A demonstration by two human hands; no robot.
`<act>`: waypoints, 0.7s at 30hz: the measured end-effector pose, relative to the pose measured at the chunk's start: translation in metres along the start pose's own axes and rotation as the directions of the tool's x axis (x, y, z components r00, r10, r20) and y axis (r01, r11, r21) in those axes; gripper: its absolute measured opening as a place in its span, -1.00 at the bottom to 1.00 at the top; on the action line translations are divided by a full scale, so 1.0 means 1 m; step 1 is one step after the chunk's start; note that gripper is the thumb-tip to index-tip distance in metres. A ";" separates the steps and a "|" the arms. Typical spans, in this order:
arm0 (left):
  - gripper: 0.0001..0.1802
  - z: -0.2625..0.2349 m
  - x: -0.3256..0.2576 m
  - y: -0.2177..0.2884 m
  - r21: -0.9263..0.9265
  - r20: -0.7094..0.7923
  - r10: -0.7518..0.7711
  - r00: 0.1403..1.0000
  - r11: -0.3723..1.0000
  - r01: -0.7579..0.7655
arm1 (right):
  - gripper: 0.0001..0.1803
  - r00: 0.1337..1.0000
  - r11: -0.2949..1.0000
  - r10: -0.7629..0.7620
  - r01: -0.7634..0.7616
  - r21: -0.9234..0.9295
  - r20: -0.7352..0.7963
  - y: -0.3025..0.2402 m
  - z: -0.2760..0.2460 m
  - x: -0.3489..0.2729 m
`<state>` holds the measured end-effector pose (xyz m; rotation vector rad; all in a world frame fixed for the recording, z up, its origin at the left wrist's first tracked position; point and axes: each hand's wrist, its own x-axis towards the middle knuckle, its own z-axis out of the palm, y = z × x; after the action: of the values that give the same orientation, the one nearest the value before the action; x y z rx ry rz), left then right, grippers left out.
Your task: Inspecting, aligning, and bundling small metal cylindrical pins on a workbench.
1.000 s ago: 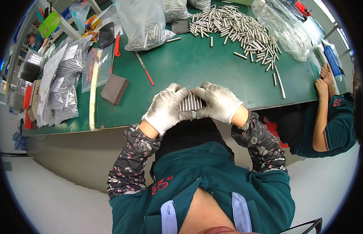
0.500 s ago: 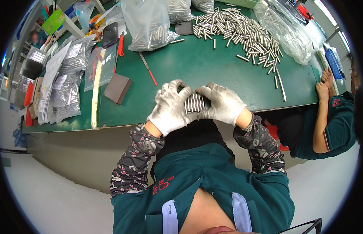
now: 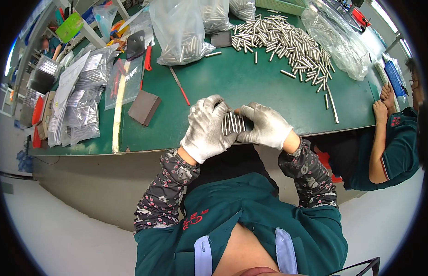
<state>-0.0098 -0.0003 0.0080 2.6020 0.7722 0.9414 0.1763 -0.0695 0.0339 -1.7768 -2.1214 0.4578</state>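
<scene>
Between my two gloved hands, close to the table's front edge, is a row of short steel pins point(image 3: 233, 123) lying side by side. My left hand point(image 3: 206, 125) grips the row from the left, with thumb and fingers bent round its end. From the other side my right hand point(image 3: 264, 124) closes on the right end. Both white gloves are smudged grey, and the palms hide the ends of the row. Farther off on the green table point(image 3: 214, 83) spreads a large heap of matching steel pins point(image 3: 287, 43), a few lying loose around it.
A brown block point(image 3: 144, 107) and a thin red-handled file point(image 3: 180, 86) lie left of my hands. Behind stands a plastic bag of pins point(image 3: 179, 41). Packed bags point(image 3: 80, 115) fill the left side. A long metal rod point(image 3: 333, 106) and a co-worker's hands point(image 3: 383, 102) are at right.
The whole view has shifted slightly, so the table things sit a little farther right and lower. Both hands keep hold of the pin row, which looks slightly tilted now.
</scene>
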 end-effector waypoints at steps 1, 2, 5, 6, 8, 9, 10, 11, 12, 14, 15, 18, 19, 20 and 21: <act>-0.42 -0.004 0.001 0.001 -0.010 -0.027 -0.002 1.000 1.000 0.002 | -0.38 0.999 0.998 -0.015 0.017 0.057 -0.030 -0.001 -0.002 0.000; -0.43 -0.007 0.003 0.001 -0.032 -0.060 -0.004 0.998 0.999 0.002 | -0.42 0.999 0.995 0.002 0.003 0.095 -0.047 -0.002 -0.003 0.001; -0.46 -0.013 0.008 0.003 0.056 -0.143 0.013 0.990 0.998 -0.005 | -0.55 0.971 0.841 0.235 -0.222 0.493 0.038 -0.009 -0.005 0.007; -0.48 -0.016 0.007 0.003 0.052 -0.158 0.011 0.987 0.999 -0.003 | -0.63 0.966 0.782 0.249 -0.239 0.576 0.062 -0.012 -0.001 0.009; -0.48 -0.019 0.005 0.002 0.065 -0.210 0.040 0.977 0.998 -0.026 | -0.64 0.961 0.728 0.235 -0.273 0.628 0.146 -0.018 0.004 0.019; -0.48 -0.021 0.003 0.001 0.072 -0.204 0.028 0.979 0.997 -0.014 | -0.66 0.938 0.674 0.259 -0.346 0.653 0.231 -0.020 0.006 0.024; -0.47 -0.022 0.001 -0.001 0.060 -0.206 0.025 0.978 0.998 -0.013 | -0.70 0.947 0.664 0.216 -0.320 0.676 0.237 -0.021 0.006 0.026; -0.47 -0.023 -0.001 -0.004 0.062 -0.236 0.038 0.971 0.998 -0.024 | -0.70 0.944 0.666 0.201 -0.327 0.670 0.261 -0.023 0.007 0.029; -0.47 -0.026 -0.003 -0.008 -0.062 -0.267 0.013 0.964 0.998 -0.031 | -0.70 0.943 0.589 0.150 -0.327 0.739 0.297 -0.025 0.008 0.032; -0.50 -0.033 -0.009 -0.017 -0.451 -0.165 -0.221 0.961 0.883 0.126 | -0.71 0.941 0.511 0.083 -0.324 0.796 0.329 -0.029 0.007 0.038; -0.53 -0.036 -0.013 -0.021 -0.646 0.058 -0.406 0.912 0.681 0.344 | -0.71 0.933 0.551 0.095 -0.340 0.762 0.348 -0.032 0.006 0.039; -0.68 -0.047 -0.023 -0.033 -0.813 0.245 -0.485 0.839 0.369 0.450 | -0.70 0.923 0.616 0.094 -0.349 0.706 0.374 -0.043 0.008 0.047; -0.70 -0.051 -0.026 -0.036 -0.836 0.339 -0.467 0.817 0.250 0.489 | -0.70 0.921 0.639 0.116 -0.355 0.682 0.371 -0.047 0.010 0.050; -0.76 -0.052 -0.028 -0.038 -0.844 0.343 -0.464 0.817 0.229 0.484 | -0.70 0.915 0.636 0.082 -0.353 0.687 0.395 -0.052 0.012 0.053; -0.76 -0.054 -0.032 -0.039 -0.837 0.339 -0.488 0.804 0.233 0.494 | -0.69 0.927 0.699 0.061 -0.304 0.648 0.370 -0.056 0.015 0.055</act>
<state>-0.0810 0.0175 0.0162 1.2329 0.7071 0.7895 0.1111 -0.0248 0.0490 -1.5053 -1.5812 1.4813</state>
